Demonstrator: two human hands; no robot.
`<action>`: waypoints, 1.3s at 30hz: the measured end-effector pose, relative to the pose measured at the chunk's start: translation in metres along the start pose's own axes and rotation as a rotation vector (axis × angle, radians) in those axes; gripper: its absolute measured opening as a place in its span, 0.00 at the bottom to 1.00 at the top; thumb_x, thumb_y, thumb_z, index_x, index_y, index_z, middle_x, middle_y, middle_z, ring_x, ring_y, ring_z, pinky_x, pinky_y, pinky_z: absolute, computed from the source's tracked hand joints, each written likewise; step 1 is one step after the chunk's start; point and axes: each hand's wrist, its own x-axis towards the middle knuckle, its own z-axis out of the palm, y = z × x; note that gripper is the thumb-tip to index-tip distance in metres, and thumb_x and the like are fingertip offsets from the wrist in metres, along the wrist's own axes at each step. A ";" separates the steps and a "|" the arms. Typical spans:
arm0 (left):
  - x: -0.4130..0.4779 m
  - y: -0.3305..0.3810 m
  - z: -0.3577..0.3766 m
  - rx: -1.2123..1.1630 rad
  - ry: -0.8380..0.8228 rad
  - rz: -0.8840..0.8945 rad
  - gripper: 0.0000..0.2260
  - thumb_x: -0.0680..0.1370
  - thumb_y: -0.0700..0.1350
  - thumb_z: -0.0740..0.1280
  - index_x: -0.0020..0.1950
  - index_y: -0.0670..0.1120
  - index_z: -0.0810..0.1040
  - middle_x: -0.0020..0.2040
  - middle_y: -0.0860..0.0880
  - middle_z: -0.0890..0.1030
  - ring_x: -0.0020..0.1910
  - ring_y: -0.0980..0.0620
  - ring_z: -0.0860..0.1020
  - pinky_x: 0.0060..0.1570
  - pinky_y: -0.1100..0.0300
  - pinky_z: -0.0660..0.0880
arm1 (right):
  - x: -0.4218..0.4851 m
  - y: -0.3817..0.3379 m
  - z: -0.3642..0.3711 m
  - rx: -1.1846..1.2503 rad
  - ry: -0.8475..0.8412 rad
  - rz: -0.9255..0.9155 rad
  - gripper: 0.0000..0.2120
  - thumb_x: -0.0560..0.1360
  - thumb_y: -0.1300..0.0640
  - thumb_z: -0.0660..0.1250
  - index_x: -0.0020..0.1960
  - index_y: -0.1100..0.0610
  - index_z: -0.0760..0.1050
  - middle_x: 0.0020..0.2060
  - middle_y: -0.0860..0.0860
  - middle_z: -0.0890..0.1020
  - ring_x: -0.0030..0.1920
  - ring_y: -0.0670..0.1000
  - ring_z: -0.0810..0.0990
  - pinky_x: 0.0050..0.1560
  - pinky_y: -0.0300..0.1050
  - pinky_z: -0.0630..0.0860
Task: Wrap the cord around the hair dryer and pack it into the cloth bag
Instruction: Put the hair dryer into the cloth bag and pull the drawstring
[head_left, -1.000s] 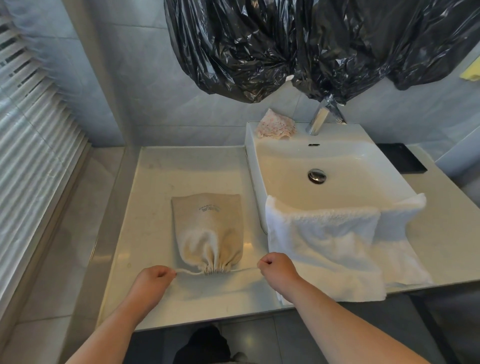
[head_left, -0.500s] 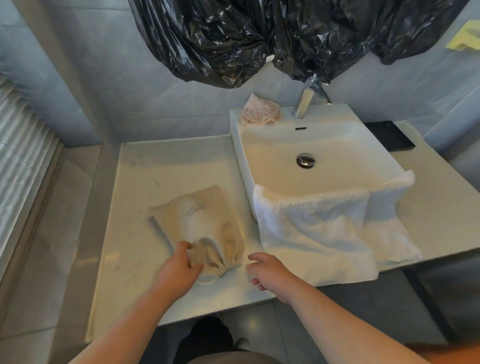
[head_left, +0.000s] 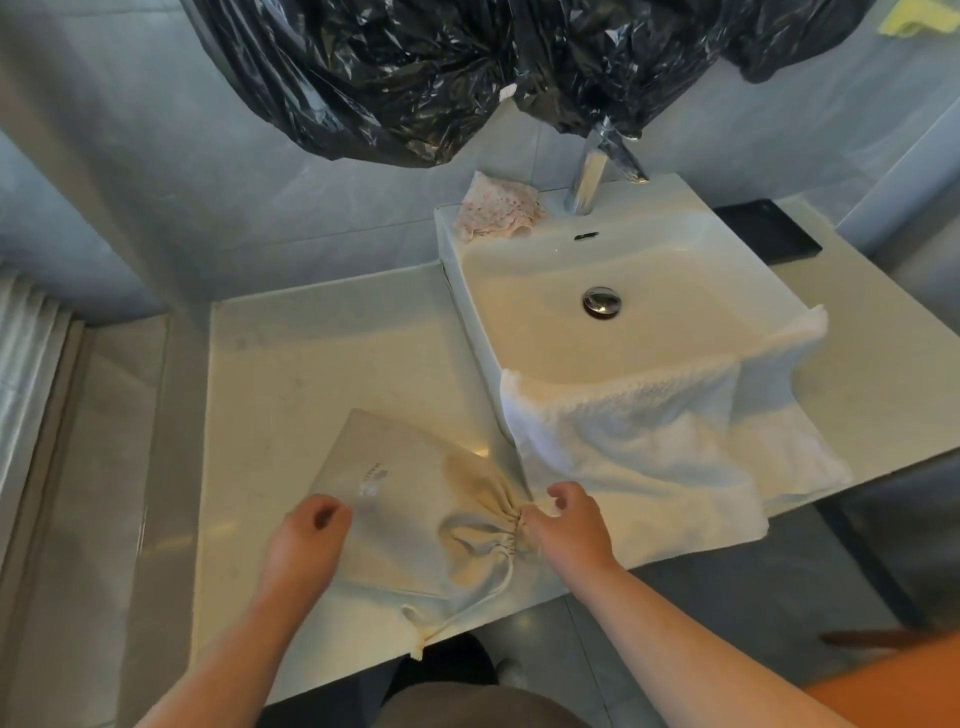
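Rotated since 0.5 s ago: beige drawstring cloth bag now lies mouth-right near pale stone countertop front edge. Right hand pinches its gathered mouth. Left hand curled over bag's left end, grip unclear. White towel drapes white sink front rim

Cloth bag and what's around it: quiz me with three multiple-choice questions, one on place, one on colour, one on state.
1. Where does the cloth bag lie? A) on the floor B) on the counter, left of the sink C) on the wall
2. What colour is the towel draped over the sink's front rim? A) white B) blue C) black
3. How is the bag's mouth? A) wide open B) zipped C) gathered shut on its drawstring
B: it lies flat beside the basin. A: the towel is plain white. C: the cloth puckers tight there.
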 end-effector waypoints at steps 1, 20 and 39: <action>0.012 -0.004 -0.006 0.008 0.043 -0.030 0.05 0.79 0.44 0.67 0.51 0.44 0.81 0.48 0.43 0.83 0.49 0.40 0.80 0.50 0.49 0.75 | -0.003 -0.002 0.002 -0.031 0.061 -0.029 0.15 0.72 0.49 0.68 0.56 0.52 0.70 0.53 0.48 0.71 0.48 0.48 0.74 0.44 0.41 0.69; 0.098 -0.019 0.004 -0.320 -0.210 -0.395 0.17 0.75 0.46 0.72 0.55 0.34 0.77 0.47 0.35 0.83 0.43 0.39 0.83 0.47 0.40 0.81 | -0.011 -0.030 0.044 0.552 -0.278 0.409 0.12 0.72 0.59 0.71 0.55 0.59 0.79 0.51 0.58 0.85 0.52 0.58 0.83 0.60 0.56 0.77; 0.012 0.111 0.044 -0.631 -0.183 -0.031 0.12 0.76 0.46 0.68 0.57 0.42 0.75 0.51 0.38 0.81 0.48 0.38 0.80 0.48 0.43 0.77 | -0.042 0.001 -0.109 0.982 -0.056 0.014 0.12 0.72 0.61 0.65 0.54 0.59 0.80 0.50 0.59 0.85 0.52 0.58 0.82 0.55 0.54 0.76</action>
